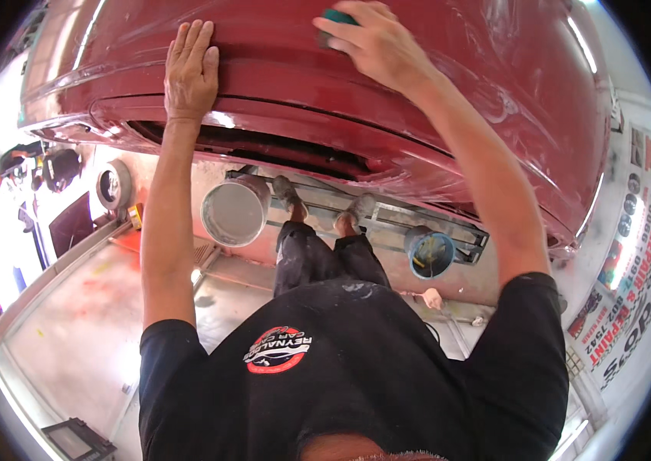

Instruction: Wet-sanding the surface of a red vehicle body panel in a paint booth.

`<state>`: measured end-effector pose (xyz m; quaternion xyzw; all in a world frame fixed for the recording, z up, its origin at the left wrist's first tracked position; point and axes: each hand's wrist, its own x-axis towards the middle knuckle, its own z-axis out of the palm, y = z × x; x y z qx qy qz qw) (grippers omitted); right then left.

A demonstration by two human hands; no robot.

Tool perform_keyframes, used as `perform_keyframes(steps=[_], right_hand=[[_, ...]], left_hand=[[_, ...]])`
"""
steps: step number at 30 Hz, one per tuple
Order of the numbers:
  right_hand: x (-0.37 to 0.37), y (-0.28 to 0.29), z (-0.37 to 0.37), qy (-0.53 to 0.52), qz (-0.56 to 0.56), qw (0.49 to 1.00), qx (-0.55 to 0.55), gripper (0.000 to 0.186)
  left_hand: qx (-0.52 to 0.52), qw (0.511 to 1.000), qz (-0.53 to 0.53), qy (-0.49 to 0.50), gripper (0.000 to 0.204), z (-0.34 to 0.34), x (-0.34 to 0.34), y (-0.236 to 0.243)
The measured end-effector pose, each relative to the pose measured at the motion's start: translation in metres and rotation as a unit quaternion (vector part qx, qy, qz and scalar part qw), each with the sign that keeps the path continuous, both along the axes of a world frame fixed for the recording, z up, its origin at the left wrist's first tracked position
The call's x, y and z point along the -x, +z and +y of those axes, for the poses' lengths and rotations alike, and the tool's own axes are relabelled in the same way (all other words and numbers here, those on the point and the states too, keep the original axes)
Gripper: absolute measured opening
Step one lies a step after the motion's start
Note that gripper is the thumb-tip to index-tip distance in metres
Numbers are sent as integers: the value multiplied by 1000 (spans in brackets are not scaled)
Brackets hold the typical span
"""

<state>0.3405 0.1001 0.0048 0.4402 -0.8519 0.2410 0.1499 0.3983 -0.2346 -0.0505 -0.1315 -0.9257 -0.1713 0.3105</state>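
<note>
A dark red car body panel [279, 54] stretches across the top of the view, with whitish smears and wet-looking streaks on its surface. My left hand [192, 73] rests flat on it, fingers together and stretched out, holding nothing. Farther right, my right hand [379, 46] is wrapped around a small green and dark sanding block [333, 27] against the panel. The block's underside is hidden. Below my hands, a long dark opening [279, 146] runs through the car's lower body.
A large grey-white bucket [235, 211] stands beside my feet, and a smaller blue bucket [430, 253] is to their right. A metal frame [394, 219] lies low under the car's edge. At left are a tyre [114, 184] and a dark flat panel [72, 224]. A printed banner [632, 253] hangs at right.
</note>
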Motion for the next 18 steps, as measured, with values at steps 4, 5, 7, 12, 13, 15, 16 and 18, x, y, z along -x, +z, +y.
perform_keyframes(steps=[4, 5, 7, 12, 13, 15, 16, 18], right_hand=[[7, 7, 14, -7, -40, 999, 1, 34], [11, 1, 48, -41, -12, 998, -36, 42], [6, 2, 120, -109, -24, 993, -43, 40], [-6, 6, 123, -101, 11, 995, 5, 34], [5, 1, 94, -104, 22, 994, 5, 33], [16, -7, 34, -140, 21, 990, -3, 32], [18, -11, 16, -167, 4, 986, -10, 32], [19, -14, 13, -161, 3, 987, 26, 32]], left_hand=[[15, 1000, -3, 4, 40, -12, 1, -6], [16, 1000, 3, 0, 40, -12, 3, -3], [23, 1000, 5, 6, 41, -7, 4, 2], [52, 998, 26, -1, 41, 7, 9, 17], [42, 999, 9, -1, 42, 13, 8, 17], [35, 999, -31, 4, 44, 14, 3, 11], [37, 999, -33, 4, 44, 7, -1, 7], [41, 999, -28, -7, 45, -2, -4, 5]])
